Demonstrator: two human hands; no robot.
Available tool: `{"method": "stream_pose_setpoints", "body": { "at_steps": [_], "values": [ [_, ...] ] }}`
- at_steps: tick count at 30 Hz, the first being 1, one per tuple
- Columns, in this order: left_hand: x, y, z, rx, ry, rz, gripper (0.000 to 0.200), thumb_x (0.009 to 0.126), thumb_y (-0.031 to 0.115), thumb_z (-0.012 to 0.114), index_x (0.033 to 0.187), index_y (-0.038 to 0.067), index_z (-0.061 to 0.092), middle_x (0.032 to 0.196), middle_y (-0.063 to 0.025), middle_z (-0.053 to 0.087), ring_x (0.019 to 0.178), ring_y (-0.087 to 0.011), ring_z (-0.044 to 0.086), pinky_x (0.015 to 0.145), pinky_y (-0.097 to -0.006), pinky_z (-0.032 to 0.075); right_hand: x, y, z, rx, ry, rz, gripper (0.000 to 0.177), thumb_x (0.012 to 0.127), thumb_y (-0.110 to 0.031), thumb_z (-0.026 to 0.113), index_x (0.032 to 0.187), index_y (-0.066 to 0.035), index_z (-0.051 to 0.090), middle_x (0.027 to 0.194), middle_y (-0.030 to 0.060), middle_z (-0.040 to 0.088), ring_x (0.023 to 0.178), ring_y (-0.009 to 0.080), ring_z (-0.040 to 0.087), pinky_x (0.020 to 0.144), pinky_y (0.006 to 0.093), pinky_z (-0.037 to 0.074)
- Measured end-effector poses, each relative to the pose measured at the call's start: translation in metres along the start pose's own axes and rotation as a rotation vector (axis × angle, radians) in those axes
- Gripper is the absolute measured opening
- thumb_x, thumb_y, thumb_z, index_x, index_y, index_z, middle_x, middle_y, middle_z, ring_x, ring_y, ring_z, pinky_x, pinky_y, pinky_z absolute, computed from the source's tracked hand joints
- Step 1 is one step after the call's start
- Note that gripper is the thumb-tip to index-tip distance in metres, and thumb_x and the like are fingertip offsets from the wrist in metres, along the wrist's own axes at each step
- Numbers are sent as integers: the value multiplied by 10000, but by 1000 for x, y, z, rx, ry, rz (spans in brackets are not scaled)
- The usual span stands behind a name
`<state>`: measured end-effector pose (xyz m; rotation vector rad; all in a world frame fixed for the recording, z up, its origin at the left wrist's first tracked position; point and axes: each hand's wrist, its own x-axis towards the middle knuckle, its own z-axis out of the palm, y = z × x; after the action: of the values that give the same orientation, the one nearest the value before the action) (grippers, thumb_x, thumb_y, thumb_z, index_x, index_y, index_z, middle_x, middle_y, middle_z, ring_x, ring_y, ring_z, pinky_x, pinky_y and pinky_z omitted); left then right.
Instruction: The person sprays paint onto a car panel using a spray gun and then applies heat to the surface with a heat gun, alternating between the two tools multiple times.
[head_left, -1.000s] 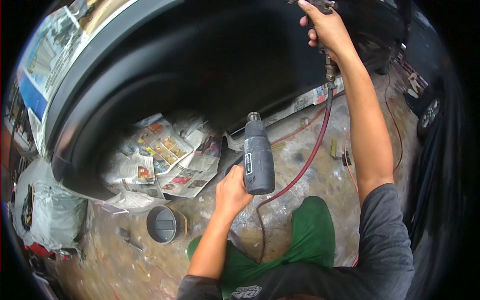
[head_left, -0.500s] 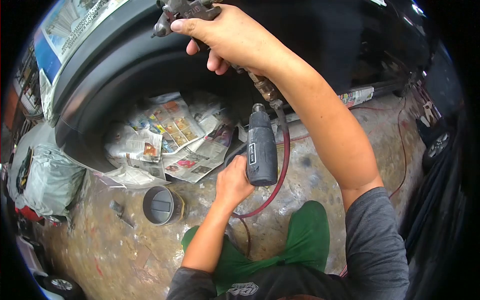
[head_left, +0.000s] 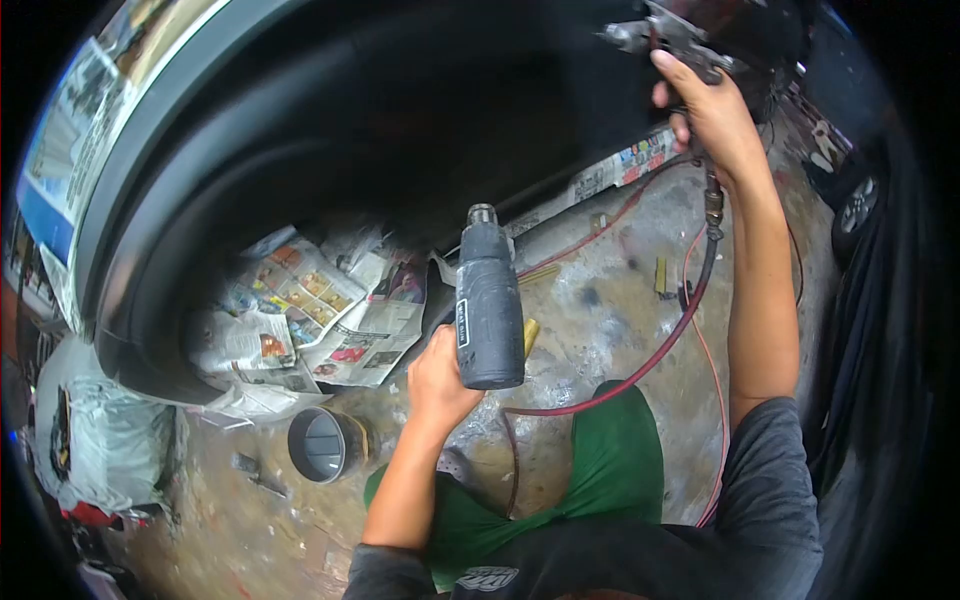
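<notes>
My left hand (head_left: 440, 380) is closed around the handle of a dark heat gun (head_left: 485, 310), whose metal nozzle points up toward the car panel. Up at the right, my right hand (head_left: 715, 115) grips a metal spray gun (head_left: 670, 40), its tip facing left. A red air hose (head_left: 655, 350) hangs from the spray gun's handle fitting and loops down past my knees. In front of both hands stretches a black car body panel (head_left: 480, 110) with a wheel arch. Neither tool visibly touches it.
Newspaper sheets (head_left: 345, 325) cover the wheel opening, and more paper runs along the sill. On the stained floor stand a round metal can (head_left: 325, 445) and a small grey block (head_left: 245, 463). A plastic-covered object (head_left: 115, 440) is at left; a wheel (head_left: 858, 205) stands at right.
My right hand has swung far to the right with the spray gun, pulling the hose along. The heat gun has shifted slightly left in view.
</notes>
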<state>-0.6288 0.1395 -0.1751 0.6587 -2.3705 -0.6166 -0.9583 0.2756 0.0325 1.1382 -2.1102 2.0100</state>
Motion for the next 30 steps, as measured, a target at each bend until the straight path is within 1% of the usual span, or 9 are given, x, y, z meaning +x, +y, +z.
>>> {"method": "stream_pose_setpoints", "body": {
  "at_steps": [6, 7, 10, 14, 16, 19, 22, 25, 30],
  "values": [
    [-2, 11, -6, -49, 104, -50, 377, 743, 124, 790, 1060, 39, 606, 974, -211, 675, 932, -438, 672, 810, -454, 540, -38, 68, -37, -131, 200, 153, 353, 977, -404, 681, 1019, -54, 680, 857, 15, 693, 471, 70, 508, 420, 249, 413],
    [-2, 11, -7, -81, 137, -76, 374, 751, 125, 788, 1068, 36, 612, 976, -214, 678, 931, -434, 678, 817, -445, 541, -53, 75, -25, -37, 198, 129, 495, 889, -514, 741, 923, -21, 712, 771, 21, 676, 469, 82, 536, 439, 254, 423],
    [-6, 9, -13, -137, 225, -113, 404, 773, 132, 793, 1128, 31, 631, 1009, -222, 691, 951, -416, 695, 839, -425, 541, -93, 84, 24, 160, 84, 180, 433, 887, -460, 777, 1035, -61, 698, 723, -7, 639, 481, 72, 528, 441, 250, 422],
    [-17, 2, -23, -183, 289, -127, 489, 791, 85, 786, 1235, -45, 629, 1142, -142, 710, 1034, -234, 681, 964, -340, 498, -143, 83, 88, 303, -158, 308, 413, 912, -378, 785, 1156, -70, 657, 684, -26, 590, 501, 64, 528, 456, 248, 433],
    [-24, -2, -27, -136, 296, -86, 482, 786, 74, 777, 1232, -44, 634, 1153, -146, 705, 1046, -243, 678, 972, -347, 494, -162, 86, 103, 342, -323, 327, 462, 912, -397, 788, 1197, -62, 647, 666, -22, 580, 506, 72, 542, 471, 274, 450],
    [-32, -5, -27, -90, 279, -55, 481, 782, 63, 766, 1232, -43, 636, 1165, -150, 699, 1058, -258, 676, 981, -355, 490, -177, 102, 109, 388, -348, 383, 450, 919, -381, 783, 1196, -52, 646, 676, -8, 589, 507, 85, 541, 483, 291, 458],
    [-32, -3, -19, -116, 242, -79, 494, 781, 60, 758, 1247, -43, 627, 1162, -151, 699, 1053, -270, 677, 981, -354, 489, -173, 134, 104, 357, -123, 260, 380, 929, -347, 773, 1155, -67, 652, 703, -8, 587, 493, 79, 511, 464, 274, 440],
    [-24, 3, -10, -146, 189, -86, 506, 785, 57, 747, 1263, -43, 615, 1160, -151, 698, 1052, -274, 677, 980, -352, 489, -162, 154, 78, 363, 47, 431, 305, 941, -311, 756, 1102, -77, 648, 733, -11, 594, 480, 67, 491, 440, 252, 413],
    [9, 6, -3, -216, 48, -106, 527, 798, 76, 742, 1291, -52, 603, 1219, -133, 692, 1100, -231, 656, 993, -341, 482, -154, 183, 38, 323, 300, 361, 268, 964, -296, 727, 1062, -65, 635, 764, 1, 630, 466, 59, 494, 419, 242, 398]
  ]
}}
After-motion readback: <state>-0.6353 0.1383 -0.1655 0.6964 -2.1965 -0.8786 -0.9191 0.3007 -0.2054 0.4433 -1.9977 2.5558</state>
